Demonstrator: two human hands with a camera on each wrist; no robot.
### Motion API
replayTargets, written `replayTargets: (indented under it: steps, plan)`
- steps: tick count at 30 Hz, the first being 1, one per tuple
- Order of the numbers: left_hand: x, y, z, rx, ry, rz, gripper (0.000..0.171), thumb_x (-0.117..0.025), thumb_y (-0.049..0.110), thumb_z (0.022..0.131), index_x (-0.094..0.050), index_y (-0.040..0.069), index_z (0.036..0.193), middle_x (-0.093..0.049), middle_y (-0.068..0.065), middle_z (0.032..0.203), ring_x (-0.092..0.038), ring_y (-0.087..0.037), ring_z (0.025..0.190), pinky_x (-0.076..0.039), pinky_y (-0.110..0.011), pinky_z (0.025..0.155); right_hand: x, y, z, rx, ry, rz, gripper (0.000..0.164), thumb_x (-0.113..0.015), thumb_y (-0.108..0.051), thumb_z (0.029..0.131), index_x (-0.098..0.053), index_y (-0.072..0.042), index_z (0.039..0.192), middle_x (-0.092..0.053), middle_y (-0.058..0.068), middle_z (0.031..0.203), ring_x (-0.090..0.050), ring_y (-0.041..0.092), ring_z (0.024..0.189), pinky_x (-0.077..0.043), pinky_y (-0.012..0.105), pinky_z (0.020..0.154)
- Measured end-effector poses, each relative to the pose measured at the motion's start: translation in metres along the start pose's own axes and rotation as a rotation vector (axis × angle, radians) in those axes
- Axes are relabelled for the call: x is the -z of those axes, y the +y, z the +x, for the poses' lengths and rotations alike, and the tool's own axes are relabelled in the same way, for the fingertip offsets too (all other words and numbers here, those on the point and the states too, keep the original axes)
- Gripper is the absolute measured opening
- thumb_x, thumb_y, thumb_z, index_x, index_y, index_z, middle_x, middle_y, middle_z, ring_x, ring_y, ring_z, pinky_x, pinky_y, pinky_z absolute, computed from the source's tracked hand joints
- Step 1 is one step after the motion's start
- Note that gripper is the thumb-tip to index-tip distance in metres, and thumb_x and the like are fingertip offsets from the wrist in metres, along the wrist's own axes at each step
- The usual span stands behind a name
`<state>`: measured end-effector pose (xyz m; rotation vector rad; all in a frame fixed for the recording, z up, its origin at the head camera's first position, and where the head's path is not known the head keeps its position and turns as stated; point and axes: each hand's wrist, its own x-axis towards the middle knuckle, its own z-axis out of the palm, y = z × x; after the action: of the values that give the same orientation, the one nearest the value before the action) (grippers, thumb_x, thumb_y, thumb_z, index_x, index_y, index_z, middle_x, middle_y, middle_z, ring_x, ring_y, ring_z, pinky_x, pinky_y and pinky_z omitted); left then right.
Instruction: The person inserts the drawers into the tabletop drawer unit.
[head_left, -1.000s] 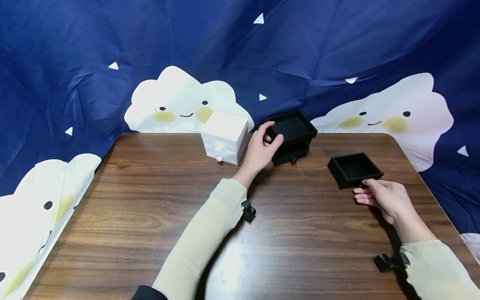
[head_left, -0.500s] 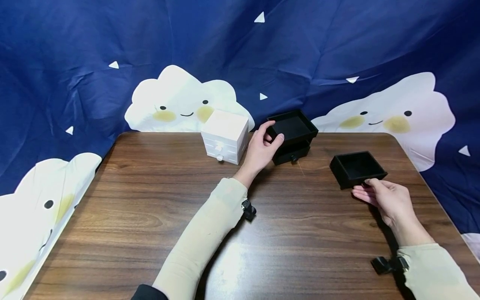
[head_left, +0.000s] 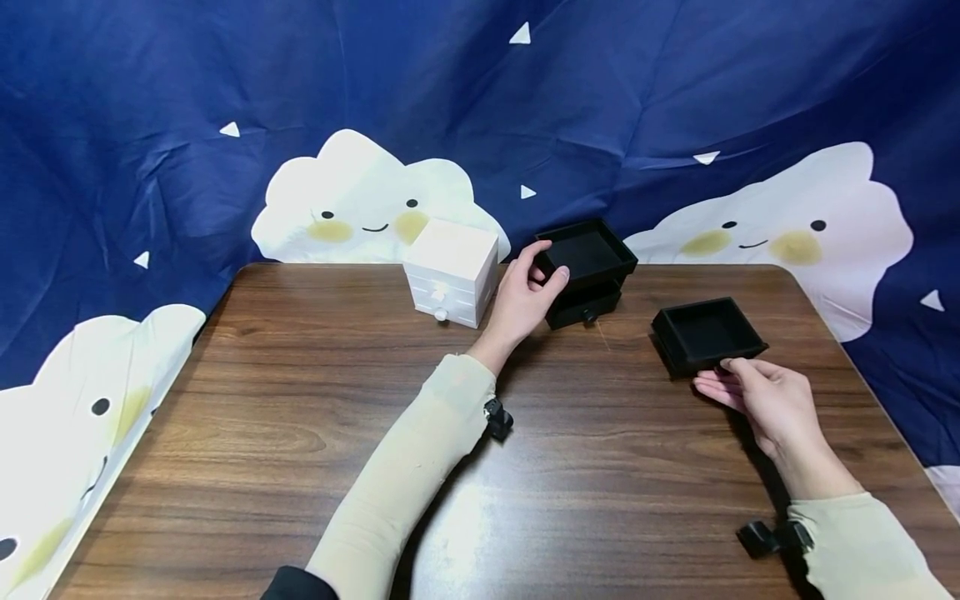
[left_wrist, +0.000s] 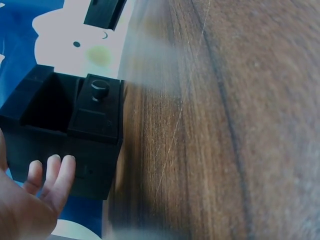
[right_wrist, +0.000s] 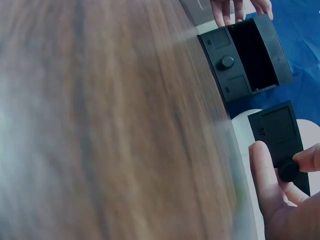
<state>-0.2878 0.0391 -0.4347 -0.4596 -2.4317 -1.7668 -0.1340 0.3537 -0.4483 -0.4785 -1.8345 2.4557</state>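
Observation:
A small black drawer cabinet [head_left: 588, 250] stands at the table's back edge, its top recessed within a raised rim. Its upper slot gapes empty in the left wrist view, above a lower drawer front [left_wrist: 95, 117] with a round knob. My left hand [head_left: 521, 300] grips the cabinet's left top edge, with several fingers flat against its side. To the right, my right hand [head_left: 776, 408] pinches the knob [right_wrist: 288, 171] of a loose black drawer [head_left: 669, 350] between thumb and fingers. This drawer is empty, faces up and is held close over the table.
Left of the black cabinet stands a white drawer cabinet [head_left: 450, 258] with small white knobs. The brown wooden table [head_left: 300, 417] ends right behind both cabinets. A blue curtain [head_left: 375, 75] with cloud faces hangs behind it.
My right hand has shifted the loose drawer slightly right, then back left and a little farther off. My left hand and the black cabinet stay put.

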Motion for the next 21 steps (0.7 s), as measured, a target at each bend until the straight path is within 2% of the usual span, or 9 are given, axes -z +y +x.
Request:
replayTargets:
  steps: [8, 21]
  plan:
    - [0.000, 0.000, 0.001, -0.001, -0.003, 0.000, 0.054, -0.068, 0.037, 0.104, -0.055, 0.023, 0.156, -0.059, -0.012, 0.109, -0.057, -0.012, 0.090, -0.047, -0.024, 0.081, -0.015, 0.002, -0.001, 0.032, 0.002, 0.013, 0.035, -0.050, 0.005, 0.106, -0.077, -0.007, 0.087, -0.080, 0.012, 0.079, -0.082, 0.021, 0.073, -0.066, 0.031, 0.071]
    - [-0.001, 0.000, 0.001, -0.004, 0.013, -0.001, 0.054, -0.069, 0.035, 0.104, -0.056, 0.023, 0.155, -0.060, -0.013, 0.109, -0.057, -0.010, 0.089, -0.047, -0.024, 0.081, -0.036, 0.007, -0.001, 0.077, -0.041, -0.025, 0.032, -0.054, 0.006, 0.105, -0.078, -0.006, 0.087, -0.081, 0.012, 0.080, -0.082, 0.019, 0.074, -0.066, 0.029, 0.073]
